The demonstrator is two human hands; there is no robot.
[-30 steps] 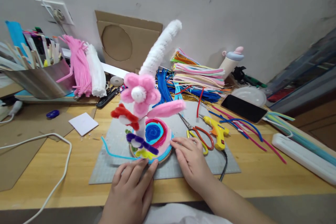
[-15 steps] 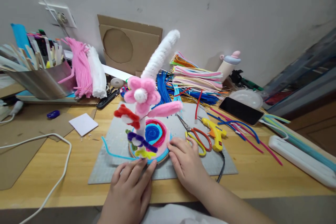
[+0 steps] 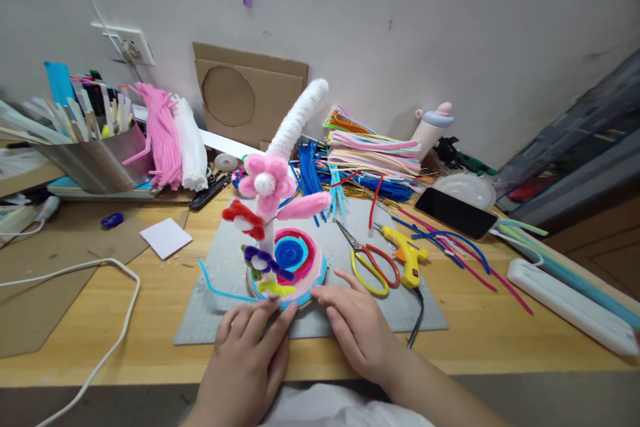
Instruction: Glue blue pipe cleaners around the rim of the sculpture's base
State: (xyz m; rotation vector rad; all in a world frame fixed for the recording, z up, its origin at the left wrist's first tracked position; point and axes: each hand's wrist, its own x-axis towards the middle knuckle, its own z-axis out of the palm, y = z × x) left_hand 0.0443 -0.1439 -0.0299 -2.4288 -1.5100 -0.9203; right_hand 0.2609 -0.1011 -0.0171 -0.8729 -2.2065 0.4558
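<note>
Tabletop: our pale wooden table (image 3: 150, 353) crosses the lower frame, a grey mat (image 3: 220, 233) at its centre.
Round base: the painted disc (image 3: 314, 257) lies on the mat at frame centre, its white stem bearing a pink flower (image 3: 280, 179).
Left hand: ours (image 3: 247, 350), lower centre, fingers loosely spread, fingertips on the front rim.
Right hand: ours (image 3: 363, 330) has relaxed, parted fingers, index tip at the rim's right front.
Mat's right: scissors (image 3: 356, 245) beside a yellow glue gun (image 3: 410, 260).
Wall: grey (image 3: 350, 7), with a socket (image 3: 143, 47) upper left and cardboard (image 3: 280, 93) leaning upper centre.
Right edge: we see a white power strip (image 3: 570, 307).
</note>
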